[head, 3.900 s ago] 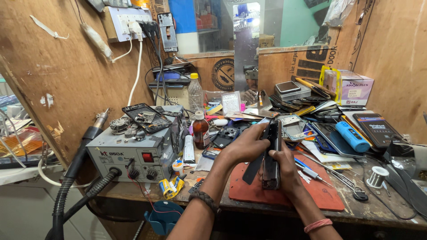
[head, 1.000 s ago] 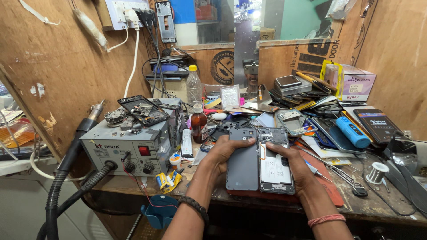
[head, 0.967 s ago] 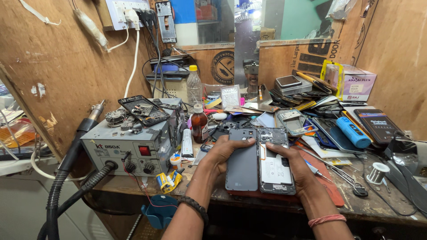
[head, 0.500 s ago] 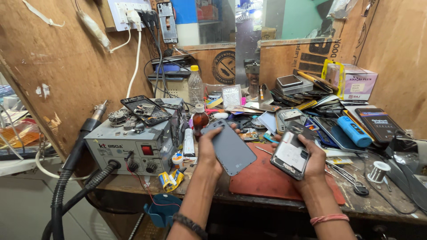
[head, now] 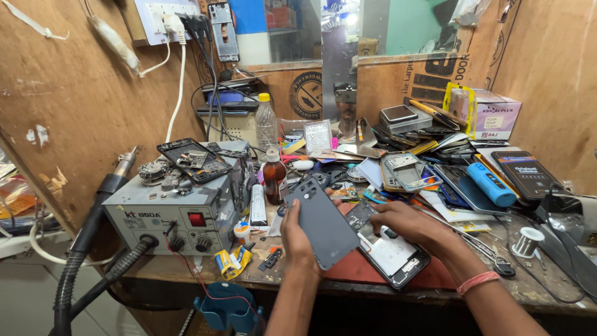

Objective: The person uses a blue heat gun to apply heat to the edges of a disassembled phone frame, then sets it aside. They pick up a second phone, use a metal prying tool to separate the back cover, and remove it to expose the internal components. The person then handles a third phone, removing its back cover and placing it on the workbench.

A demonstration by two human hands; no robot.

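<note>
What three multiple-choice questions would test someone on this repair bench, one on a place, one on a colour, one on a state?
1. Where does the brown bottle stand?
A. Just right of the grey rework station
B. On the pink box
C. Under the bench

2. What colour is the cylinder at the right of the bench?
A. Red
B. Blue
C. White

3. How is the phone's back cover?
A. Fixed on the phone
B. Off, held up by the left hand
C. Lying on the floor

Answers: 1 A, it stands beside the station's right side. 2 B, its body is blue. 3 B, the opened phone lies apart under the right hand.
</note>
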